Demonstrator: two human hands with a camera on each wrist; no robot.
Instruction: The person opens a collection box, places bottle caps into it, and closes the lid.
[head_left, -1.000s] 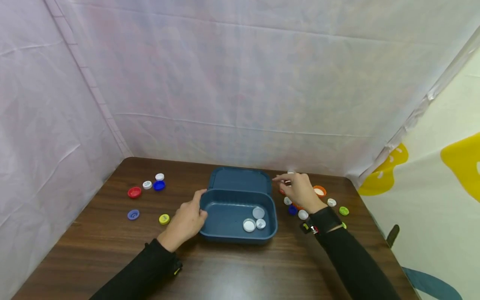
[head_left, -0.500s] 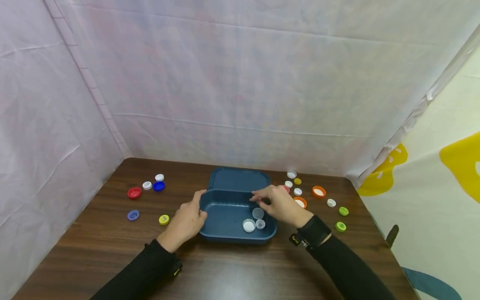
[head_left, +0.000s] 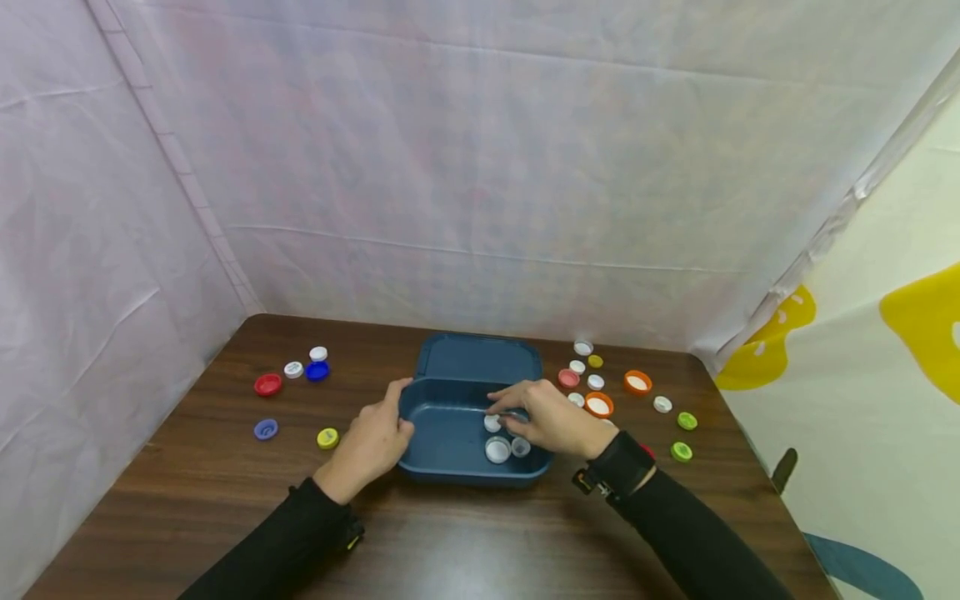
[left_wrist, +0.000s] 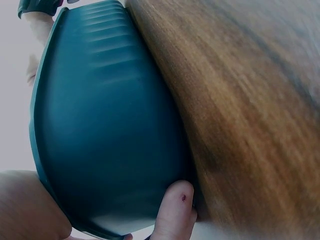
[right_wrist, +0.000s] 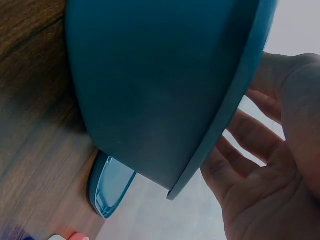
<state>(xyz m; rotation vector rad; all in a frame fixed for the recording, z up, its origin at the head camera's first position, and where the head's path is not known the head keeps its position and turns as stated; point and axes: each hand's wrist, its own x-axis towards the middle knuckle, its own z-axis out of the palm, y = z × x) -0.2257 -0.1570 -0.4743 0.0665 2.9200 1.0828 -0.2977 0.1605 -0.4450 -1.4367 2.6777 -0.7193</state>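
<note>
A blue plastic box sits on the table, with several white and clear bottle caps inside. My left hand grips the box's left end, thumb and fingers about its wall; a fingertip presses its outer side in the left wrist view. My right hand reaches in over the right rim, its fingers apart and bent downward. Just below those fingertips lies a white bottle cap on the box floor. A larger white cap and a small clear cap are nearer the front. The right hand partly covers another clear cap.
Behind the box lies its blue lid. Several caps are spread to the right, among them an orange cap and a green cap. On the left are a red cap, a yellow cap and several others. White fabric walls enclose the table.
My right hand has moved left from the caps on the right into the box. Another white cap now lies in the box beneath its fingers. The left hand has stayed on the box.
</note>
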